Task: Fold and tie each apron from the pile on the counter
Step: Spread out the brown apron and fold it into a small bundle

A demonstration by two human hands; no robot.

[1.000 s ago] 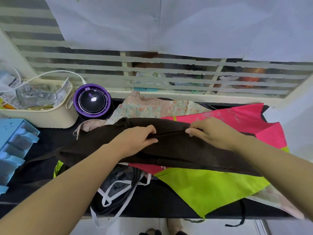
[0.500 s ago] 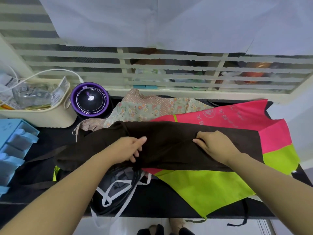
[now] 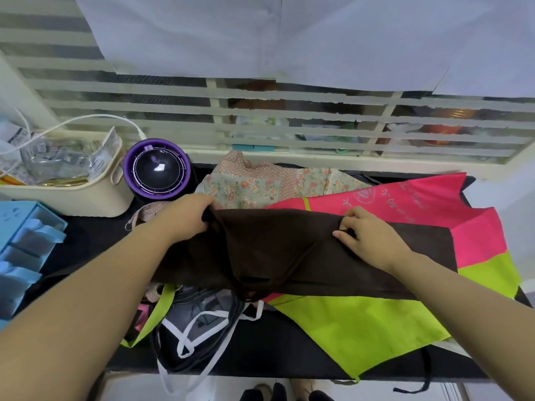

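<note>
Left hand (image 3: 185,218) and right hand (image 3: 367,241) grip brown apron (image 3: 278,256)

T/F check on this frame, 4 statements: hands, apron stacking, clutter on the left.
1. Both the left hand and the right hand grip the far edge of the brown apron. True.
2. The brown apron lies under the pink and green apron. False: it lies on top of it.
3. The purple round device sits to the right of the floral apron. False: it sits to its left, next to the cream basket.
4. A black apron with white trim lies at the near edge of the counter, with a white strap hanging over that edge. True.
</note>
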